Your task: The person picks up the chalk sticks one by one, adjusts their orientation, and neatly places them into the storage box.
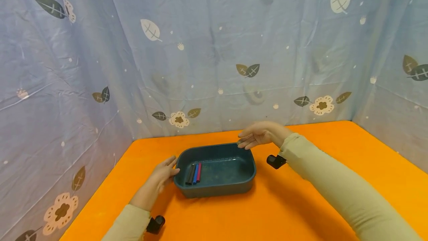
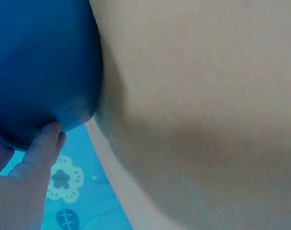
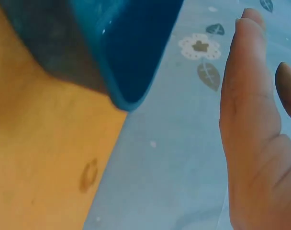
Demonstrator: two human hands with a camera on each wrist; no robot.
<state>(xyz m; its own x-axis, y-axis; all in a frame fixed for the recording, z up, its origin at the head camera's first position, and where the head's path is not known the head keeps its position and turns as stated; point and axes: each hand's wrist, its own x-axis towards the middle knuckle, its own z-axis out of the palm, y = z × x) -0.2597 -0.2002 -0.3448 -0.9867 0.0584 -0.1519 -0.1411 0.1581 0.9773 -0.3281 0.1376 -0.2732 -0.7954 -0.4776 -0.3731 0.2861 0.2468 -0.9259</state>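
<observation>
A dark teal plastic basin (image 1: 219, 189) stands on the orange table. Inside it at the left lie several slim sticks that look like marker pens (image 1: 195, 174), side by side, in dark tones, blue and pink. At the basin's left end my left hand (image 1: 160, 176) holds the rim, thumb over the edge. In the left wrist view, fingertips (image 2: 50, 128) touch the basin's outer wall (image 2: 45, 72). My right hand (image 1: 257, 135) hovers by the back right corner, fingers extended and holding nothing. The right wrist view shows it apart from the basin (image 3: 117, 98).
The orange tabletop (image 1: 214, 218) extends around the basin. A blue curtain (image 1: 207, 47) with leaves and flowers hangs behind the table and along both sides. Small black devices (image 1: 276, 161) are strapped at both wrists.
</observation>
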